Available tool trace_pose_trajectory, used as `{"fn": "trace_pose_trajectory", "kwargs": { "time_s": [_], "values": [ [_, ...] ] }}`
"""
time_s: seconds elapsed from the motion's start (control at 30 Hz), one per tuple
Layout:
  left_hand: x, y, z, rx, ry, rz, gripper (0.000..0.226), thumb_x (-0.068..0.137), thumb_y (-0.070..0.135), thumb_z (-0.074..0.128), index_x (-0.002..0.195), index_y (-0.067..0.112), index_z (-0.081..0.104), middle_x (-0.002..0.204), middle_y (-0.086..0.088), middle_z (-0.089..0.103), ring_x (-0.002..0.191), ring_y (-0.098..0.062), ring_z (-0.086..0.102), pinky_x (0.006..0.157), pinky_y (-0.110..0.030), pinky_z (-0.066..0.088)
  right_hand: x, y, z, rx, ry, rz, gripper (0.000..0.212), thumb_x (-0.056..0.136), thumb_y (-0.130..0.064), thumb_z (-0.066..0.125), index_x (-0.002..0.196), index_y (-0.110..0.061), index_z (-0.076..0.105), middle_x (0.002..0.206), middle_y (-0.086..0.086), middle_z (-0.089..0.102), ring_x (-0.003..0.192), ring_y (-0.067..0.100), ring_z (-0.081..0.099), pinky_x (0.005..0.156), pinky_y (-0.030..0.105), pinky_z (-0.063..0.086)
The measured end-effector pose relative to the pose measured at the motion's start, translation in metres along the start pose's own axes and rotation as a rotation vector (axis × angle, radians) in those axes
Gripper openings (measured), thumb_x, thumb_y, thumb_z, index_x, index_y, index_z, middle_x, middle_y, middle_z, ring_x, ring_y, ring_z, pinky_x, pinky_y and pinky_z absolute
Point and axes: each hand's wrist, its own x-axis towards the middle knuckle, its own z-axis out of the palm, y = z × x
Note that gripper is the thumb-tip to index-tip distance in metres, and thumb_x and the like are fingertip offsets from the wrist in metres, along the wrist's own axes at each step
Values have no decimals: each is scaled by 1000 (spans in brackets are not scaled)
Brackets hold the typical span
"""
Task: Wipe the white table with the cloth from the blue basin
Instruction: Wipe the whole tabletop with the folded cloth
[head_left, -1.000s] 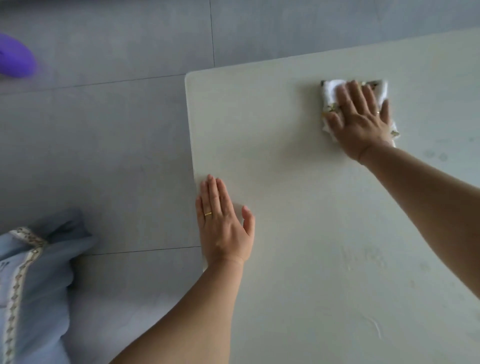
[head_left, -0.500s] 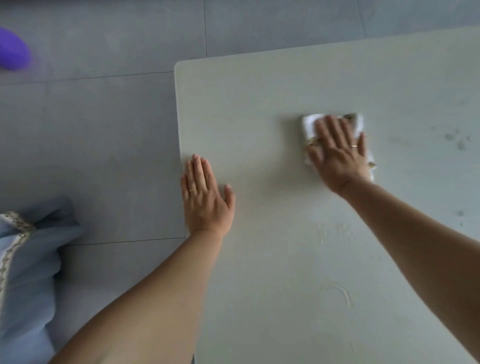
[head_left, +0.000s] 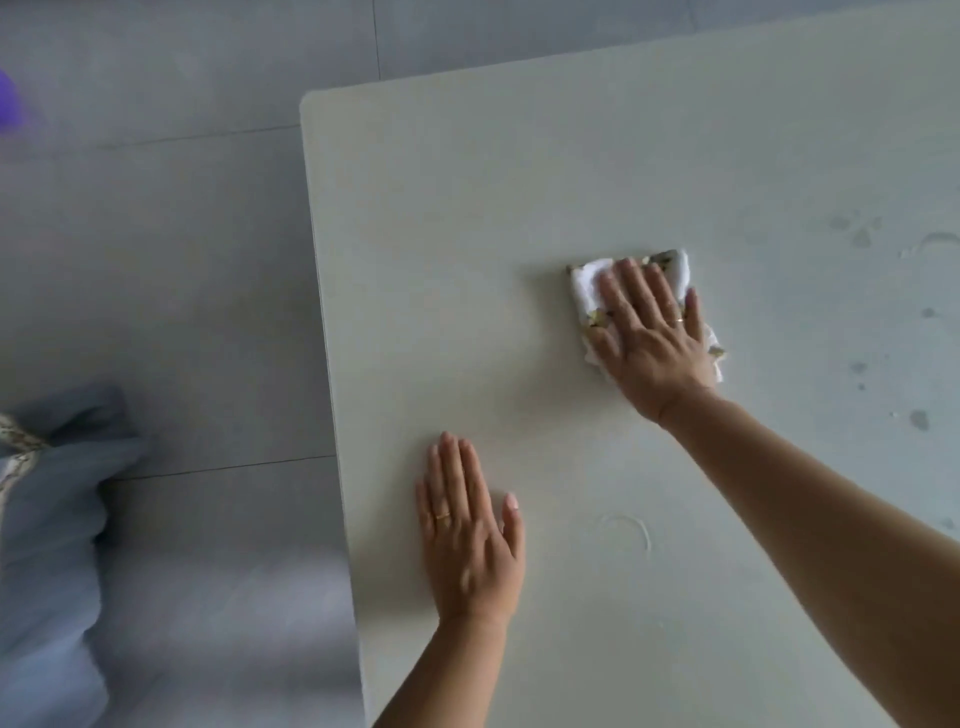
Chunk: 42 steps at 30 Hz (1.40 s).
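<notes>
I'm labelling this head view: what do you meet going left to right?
From the left: blue fabric → grey floor → white table, its left edge → left hand flat on the table → right hand pressing the cloth → wet spots.

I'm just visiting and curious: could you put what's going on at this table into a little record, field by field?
Surface: white table, one corner in view
Tool: folded white cloth with a patterned edge, lying on the table
Right hand: flat on the cloth, fingers straight, pressing it down
Left hand: flat on the bare table near its left edge, holding nothing
Marks: damp-looking spots to the right of the cloth
Basin: not in view
Floor: grey tiles; blue fabric at lower left
</notes>
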Motion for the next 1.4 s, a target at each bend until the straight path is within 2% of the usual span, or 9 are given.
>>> {"fn": "trace_pose_trajectory", "kwargs": {
  "time_s": [0.17, 0.4, 0.53, 0.67, 0.87, 1.03, 1.13, 1.3, 1.4],
  "values": [
    [2, -2, 4, 18, -7, -1, 69, 88, 37, 36, 146, 0, 26, 155, -17, 21, 144, -31, 17, 116, -45, 16, -11, -26, 7, 94, 21, 304, 60, 97, -50, 19, 150, -31, -2, 159, -5, -11, 145, 17, -14, 116, 48, -11],
    [0, -4, 2, 35, 7, 6, 69, 89, 36, 32, 147, 0, 24, 156, -16, 20, 145, -29, 14, 116, -45, 15, -58, -45, 24, -111, -31, -359, 61, 93, -52, 26, 149, -30, 17, 158, -4, 14, 146, 19, 11, 116, 49, 7],
    [1, -3, 2, 34, 17, 8, 69, 89, 36, 31, 147, 0, 21, 156, -16, 16, 145, -29, 12, 117, -44, 13, -45, 50, 0, -16, -5, 16, 63, 91, -60, 14, 150, -36, 8, 160, -9, 2, 146, 13, -3, 117, 46, -2],
    [1, -3, 4, 52, 23, 9, 70, 89, 36, 31, 148, 1, 20, 157, -15, 15, 145, -29, 12, 117, -43, 11, -59, 7, 14, 89, 58, 378, 62, 95, -50, 23, 151, -30, 7, 160, -2, -3, 146, 20, -6, 116, 51, -3],
    [-1, -2, 1, 16, 59, 26, 68, 88, 35, 32, 146, -1, 25, 155, -16, 20, 144, -31, 16, 117, -44, 12, -111, -28, 31, -70, -26, -254, 60, 94, -52, 20, 150, -31, 11, 157, -9, 2, 146, 16, 2, 116, 43, -4],
    [-1, -2, 4, 15, 69, 22, 68, 90, 37, 27, 148, 1, 21, 157, -15, 15, 146, -30, 12, 119, -42, 9, -104, 54, 15, 36, 20, 219, 61, 94, -55, 18, 150, -35, 6, 160, -7, -2, 146, 14, -7, 117, 46, -5],
    [-1, -2, 6, 12, 103, 32, 68, 90, 36, 30, 147, 0, 23, 156, -16, 18, 145, -30, 15, 118, -42, 10, -118, 6, 30, 104, 68, 396, 61, 96, -49, 24, 151, -30, 4, 160, -2, -6, 146, 20, -7, 117, 50, -5],
    [-3, -3, 4, -47, 165, 26, 64, 88, 30, 25, 144, -1, 28, 155, -17, 22, 144, -32, 20, 118, -41, 10, -189, -64, 63, -31, -11, -215, 60, 95, -50, 23, 150, -32, 9, 158, -8, -2, 146, 16, -4, 116, 44, -8],
    [-4, -5, 6, -37, 192, 28, 64, 89, 31, 22, 145, -1, 26, 156, -16, 20, 144, -31, 17, 118, -40, 9, -182, 6, 47, -79, -23, -206, 59, 96, -53, 26, 149, -36, 7, 159, -10, 2, 146, 13, -2, 116, 43, -2]
  ]
}}
